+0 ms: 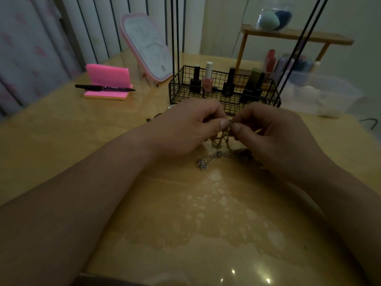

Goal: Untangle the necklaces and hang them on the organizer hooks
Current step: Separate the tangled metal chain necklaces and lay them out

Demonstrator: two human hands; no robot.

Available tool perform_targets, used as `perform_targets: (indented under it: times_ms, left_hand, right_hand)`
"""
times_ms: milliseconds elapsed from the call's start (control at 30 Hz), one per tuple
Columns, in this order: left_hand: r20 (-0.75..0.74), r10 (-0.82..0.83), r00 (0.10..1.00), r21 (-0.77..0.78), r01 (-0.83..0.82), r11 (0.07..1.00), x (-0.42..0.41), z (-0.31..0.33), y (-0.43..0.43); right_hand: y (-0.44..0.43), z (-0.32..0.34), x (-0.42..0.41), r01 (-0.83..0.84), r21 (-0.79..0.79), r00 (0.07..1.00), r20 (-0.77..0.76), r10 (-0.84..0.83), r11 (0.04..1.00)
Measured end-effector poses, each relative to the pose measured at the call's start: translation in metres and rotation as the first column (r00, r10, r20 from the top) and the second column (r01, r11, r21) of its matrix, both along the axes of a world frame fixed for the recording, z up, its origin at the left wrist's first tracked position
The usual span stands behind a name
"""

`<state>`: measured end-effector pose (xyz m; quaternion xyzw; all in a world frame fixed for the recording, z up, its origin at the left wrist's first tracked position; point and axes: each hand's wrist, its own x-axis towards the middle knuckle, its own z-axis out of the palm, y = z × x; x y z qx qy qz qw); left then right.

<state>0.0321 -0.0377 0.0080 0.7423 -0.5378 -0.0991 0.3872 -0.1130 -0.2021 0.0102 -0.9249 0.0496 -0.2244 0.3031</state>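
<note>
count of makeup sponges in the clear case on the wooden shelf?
2. A teal sponge sits at the front left of the clear case. A dark blue sponge is behind it to the right, partly covered. Another could be hidden behind them.

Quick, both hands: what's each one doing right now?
Left hand: closed, pinching the tangled thin gold chain necklace between thumb and fingers.
Right hand: closed, pinching the same chain right beside it.
</note>
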Motion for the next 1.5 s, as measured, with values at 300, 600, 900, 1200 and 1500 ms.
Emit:
perform_targets:
  times_ms: [300, 600, 900, 1200, 1500]
  left_hand:
    - [0.009, 0.006, 1.0, -0.019, -0.006, 1.0, -0.0004, 0.0005, -0.0001]
    - [-0.026, -0.011, 1.0, -0.022, 0.01, 1.0, -0.0027, 0.0017, 0.0007]
    - [-0.016, -0.009, 1.0, -0.01, 0.009, 1.0, -0.0041, 0.0018, 0.0008]
    - [-0.015, -0.001, 1.0, -0.014, 0.001, 1.0, -0.0051, 0.0032, 0.0008]
    - [-0.009, 0.023, 1.0, 0.005, -0.023, 1.0, -0.0058, 0.0016, -0.001]
  right_hand:
    - [-0.0004, -0.0009, 0.0022, 0.004, 0.025, 1.0, 0.001, -0.004, 1.0]
    - [0.002, 0.0002, 0.0002, -0.02, 0.028, 1.0, 0.015, 0.02, 0.999]
    - [0.0023, 0.0049, -0.0015, -0.021, -0.037, 1.0, 0.005, 0.021, 0.999]
    - [0.0049, 0.0025, -0.0009, -0.004, -0.026, 0.999, 0.031, 0.004, 1.0]
    - [0.0077, 0.002, 0.0004, -0.015, -0.089, 0.999, 0.04, 0.019, 0.996]
